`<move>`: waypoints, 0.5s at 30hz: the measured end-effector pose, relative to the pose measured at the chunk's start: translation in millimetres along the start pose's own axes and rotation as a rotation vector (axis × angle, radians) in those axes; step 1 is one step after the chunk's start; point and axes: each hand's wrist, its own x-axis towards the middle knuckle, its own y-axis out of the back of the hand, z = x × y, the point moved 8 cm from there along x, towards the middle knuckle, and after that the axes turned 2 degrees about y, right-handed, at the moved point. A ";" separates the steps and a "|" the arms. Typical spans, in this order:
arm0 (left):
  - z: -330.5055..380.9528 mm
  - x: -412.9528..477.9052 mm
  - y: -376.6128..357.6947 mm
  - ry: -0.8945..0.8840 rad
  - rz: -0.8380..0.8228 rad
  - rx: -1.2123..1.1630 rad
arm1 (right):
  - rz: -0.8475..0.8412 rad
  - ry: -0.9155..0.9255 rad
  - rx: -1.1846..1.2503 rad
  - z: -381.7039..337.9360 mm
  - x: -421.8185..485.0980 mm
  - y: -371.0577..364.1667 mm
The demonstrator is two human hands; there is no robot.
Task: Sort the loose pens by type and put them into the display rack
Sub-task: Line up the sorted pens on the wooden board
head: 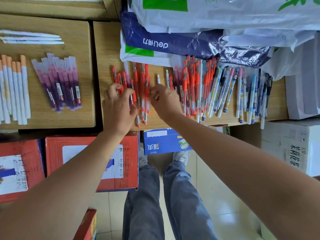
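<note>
**Item: red gel pens [142,87], loose batch.** They lie side by side on the wooden tabletop [107,49], caps pointing away from the person. No display rack is in view.

**Handling.** They look light, stiff, smooth and round-barrelled, so they are likely to roll and to slip out of a loose bundle. They are best squared up and taken round the mid-barrel, several at once.

**Hands.** The left hand [119,104] is at the batch's left edge, fingers curled over several pens with the thumb closing underneath. The right hand [164,101] is at its right edge, fingers bent toward the pens. Motion blur hides whether it pinches any.

**Other stock, placed from the red batch:**
- Right: mixed pens [225,90], more red ones among patterned and dark ones.
- Far left: sleeved purple pens [58,84].
- Beyond those: orange-capped white pens [15,90].

**Legible writing:**
- "deli" with Chinese characters, upside down, on the navy plastic bag [155,43] behind the batch.
- "RIO" on the blue carton [161,141] below it.
- Chinese print on the white carton [294,153] far right.
- The barrel labels are too small to read.
</note>
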 end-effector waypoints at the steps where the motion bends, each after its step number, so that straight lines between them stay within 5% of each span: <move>1: 2.5 -0.6 1.4 -0.004 0.009 0.000 | 0.033 -0.010 -0.002 3.9 1.1 8.3; 7: 42.5 -3.9 -17.5 -0.174 -0.047 0.113 | 0.044 -0.098 -0.168 43.2 -3.5 40.1; 15: 38.0 -3.5 -10.3 -0.130 0.048 0.139 | -0.004 -0.085 -0.276 41.2 0.1 32.4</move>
